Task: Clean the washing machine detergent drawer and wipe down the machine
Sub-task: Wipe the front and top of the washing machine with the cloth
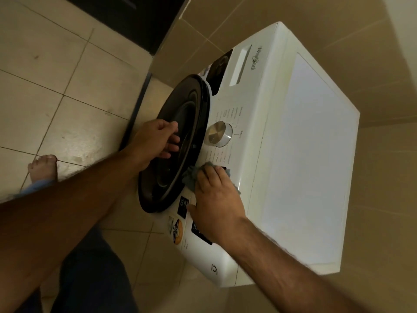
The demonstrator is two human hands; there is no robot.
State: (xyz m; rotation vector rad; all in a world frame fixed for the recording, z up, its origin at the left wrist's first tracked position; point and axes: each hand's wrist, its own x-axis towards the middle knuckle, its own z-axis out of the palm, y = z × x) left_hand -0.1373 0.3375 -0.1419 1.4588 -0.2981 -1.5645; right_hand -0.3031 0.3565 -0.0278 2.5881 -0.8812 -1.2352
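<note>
A white front-loading washing machine (304, 154) fills the right half of the head view, seen from above. Its round black door (180, 109) faces left. My left hand (155, 141) rests on the door's rim with the fingers curled over the edge. My right hand (216, 199) presses a grey cloth (191, 177) flat against the control panel, just below the silver dial (220, 134). The detergent drawer front (241, 64) sits shut at the far end of the panel.
Beige tiled floor (56, 86) spreads to the left, and tiled walls close in behind and to the right of the machine. A dark doorway (126, 19) is at the top. My bare foot (42, 168) stands on the floor at left.
</note>
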